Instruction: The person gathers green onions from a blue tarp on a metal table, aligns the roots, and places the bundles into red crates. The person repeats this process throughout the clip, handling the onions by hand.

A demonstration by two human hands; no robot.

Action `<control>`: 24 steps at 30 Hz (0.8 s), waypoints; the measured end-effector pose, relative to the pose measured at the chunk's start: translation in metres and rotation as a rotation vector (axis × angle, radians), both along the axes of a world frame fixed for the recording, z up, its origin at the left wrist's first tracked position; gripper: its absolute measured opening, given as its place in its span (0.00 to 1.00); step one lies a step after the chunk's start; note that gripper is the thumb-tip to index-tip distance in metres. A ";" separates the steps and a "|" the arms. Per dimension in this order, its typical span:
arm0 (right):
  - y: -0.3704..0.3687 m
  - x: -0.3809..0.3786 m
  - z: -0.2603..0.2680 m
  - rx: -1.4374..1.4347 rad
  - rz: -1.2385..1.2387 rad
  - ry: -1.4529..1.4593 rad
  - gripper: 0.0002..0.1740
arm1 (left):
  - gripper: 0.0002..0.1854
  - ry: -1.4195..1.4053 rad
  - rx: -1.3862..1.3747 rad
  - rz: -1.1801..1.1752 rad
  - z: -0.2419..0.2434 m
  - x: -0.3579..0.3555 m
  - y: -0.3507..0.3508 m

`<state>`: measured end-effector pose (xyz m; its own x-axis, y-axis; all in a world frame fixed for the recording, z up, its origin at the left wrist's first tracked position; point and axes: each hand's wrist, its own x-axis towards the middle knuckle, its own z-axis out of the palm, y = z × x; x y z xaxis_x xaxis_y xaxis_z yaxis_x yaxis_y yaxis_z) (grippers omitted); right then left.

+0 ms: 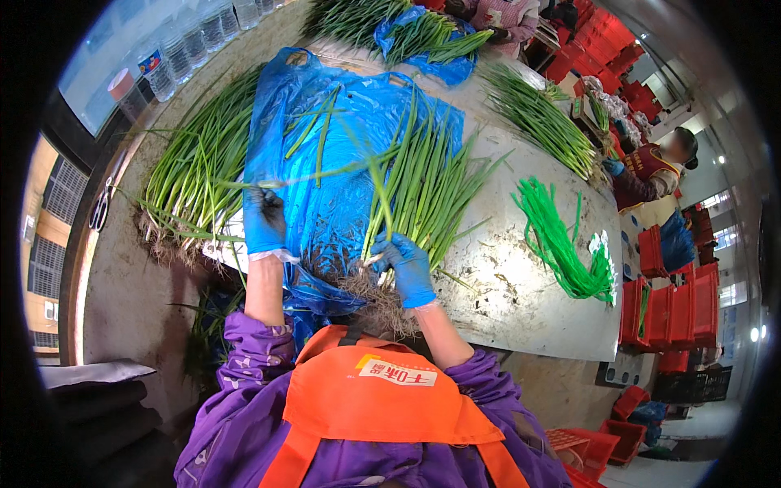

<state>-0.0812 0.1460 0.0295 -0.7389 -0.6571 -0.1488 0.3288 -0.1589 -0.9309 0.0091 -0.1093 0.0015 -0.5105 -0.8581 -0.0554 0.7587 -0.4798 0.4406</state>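
My left hand [265, 218], in a blue glove, is over the left part of a blue plastic bag [329, 128]. Its fingers are blurred beside the pale end of a green stalk [305, 179]; whether they hold it is unclear. My right hand [404, 262], also gloved, grips the base of a green onion stalk [382, 198] at the near edge of a loose pile of green onions [427, 183]. Tangled roots [381, 299] hang by the table edge below it. Another bunch of green onions [207, 152], roots towards me, lies left of the bag.
Green mesh sleeves [558, 250] and more green onions [540, 122] lie on the metal table [488, 317]. Scissors [101, 207] and plastic bottles [160, 76] are at the left. Two co-workers [653, 168] [503, 27] stand beyond. Red crates [668, 311] are stacked right.
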 end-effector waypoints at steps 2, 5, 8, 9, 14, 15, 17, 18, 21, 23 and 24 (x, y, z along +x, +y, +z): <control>0.006 -0.006 0.003 -0.016 -0.071 0.013 0.11 | 0.08 -0.062 0.058 0.018 -0.004 0.008 -0.003; 0.017 -0.023 -0.011 0.174 -0.090 -0.118 0.10 | 0.09 -0.192 0.050 -0.045 -0.011 0.010 0.028; 0.026 -0.027 -0.031 0.225 -0.145 -0.297 0.09 | 0.09 -0.218 0.170 -0.132 -0.005 0.012 0.057; 0.027 -0.026 -0.034 0.236 -0.158 -0.347 0.10 | 0.09 -0.255 0.139 -0.081 -0.010 0.015 0.058; 0.024 -0.026 -0.046 0.126 -0.203 -0.347 0.07 | 0.07 -0.465 -0.032 0.374 -0.017 0.027 0.022; 0.023 -0.027 -0.045 0.118 -0.210 -0.338 0.07 | 0.08 -0.494 -0.095 0.471 -0.010 0.029 0.013; 0.020 -0.028 -0.042 0.100 -0.231 -0.321 0.07 | 0.08 -0.534 -0.106 0.427 0.001 0.021 0.012; 0.019 -0.027 -0.040 0.111 -0.211 -0.351 0.07 | 0.07 -0.540 -0.115 0.345 0.000 0.019 0.016; 0.024 -0.027 -0.041 0.129 -0.114 -0.387 0.11 | 0.10 -0.811 -0.369 0.049 -0.013 -0.001 0.038; 0.028 -0.025 -0.039 0.126 -0.123 -0.436 0.13 | 0.14 -1.078 -0.896 0.266 -0.025 -0.025 0.034; 0.030 -0.024 -0.032 0.114 -0.148 -0.462 0.13 | 0.15 -1.240 -1.094 0.337 -0.029 -0.035 0.026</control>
<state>-0.1047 0.1758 -0.0024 -0.6627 -0.5109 -0.5476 0.6929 -0.1407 -0.7072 -0.0260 -0.0837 -0.0278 -0.4177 -0.8164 0.3988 -0.2776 0.5327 0.7995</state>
